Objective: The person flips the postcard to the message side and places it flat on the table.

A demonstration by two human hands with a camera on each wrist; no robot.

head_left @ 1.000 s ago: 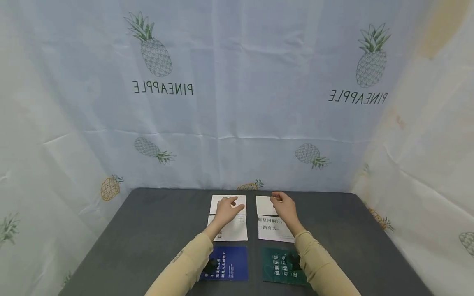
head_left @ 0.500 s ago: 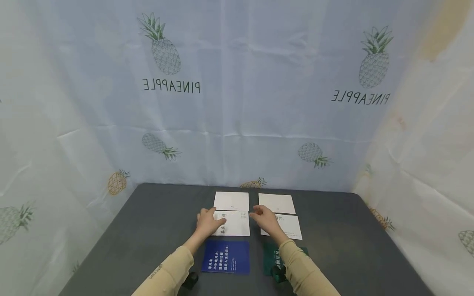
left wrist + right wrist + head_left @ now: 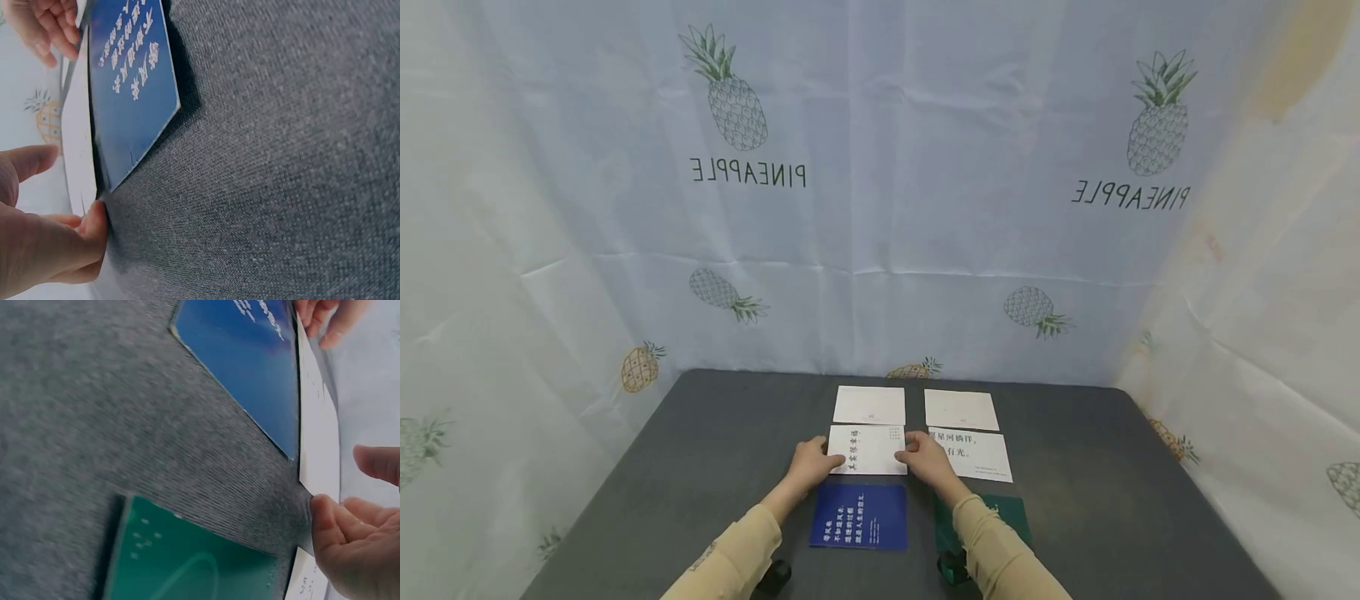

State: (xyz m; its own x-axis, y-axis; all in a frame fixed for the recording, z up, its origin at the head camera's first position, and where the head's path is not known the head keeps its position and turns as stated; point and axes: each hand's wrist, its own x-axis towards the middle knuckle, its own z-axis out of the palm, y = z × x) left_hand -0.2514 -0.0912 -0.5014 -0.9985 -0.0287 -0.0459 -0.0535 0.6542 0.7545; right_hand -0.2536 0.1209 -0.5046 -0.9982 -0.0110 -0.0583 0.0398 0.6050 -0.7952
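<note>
In the head view, your two hands meet at the white rectangular card with dark vertical lettering and a small grid of marks (image 3: 874, 454), which lies flat at the lower centre of the frame. Your left hand (image 3: 808, 464) is at its left edge and your right hand (image 3: 927, 460) at its right edge. Both wrist views show the thumbs held apart from the fingers, so neither hand grasps the card; the right fingertips seem to touch its near corner.

As for progress, six cards already form two columns of three on the dark grey fabric-covered surface (image 3: 1075, 467): two nearly plain white cards (image 3: 870, 406) at the top, two lettered white ones in the middle, and below them a blue card with white lettering (image 3: 859, 529) and a dark green card (image 3: 1003, 512), which your right sleeve partly hides. The rows look mostly in order. What seems left is slight straightening: the right middle white card (image 3: 988, 458) and the green one sit a little askew.
</note>
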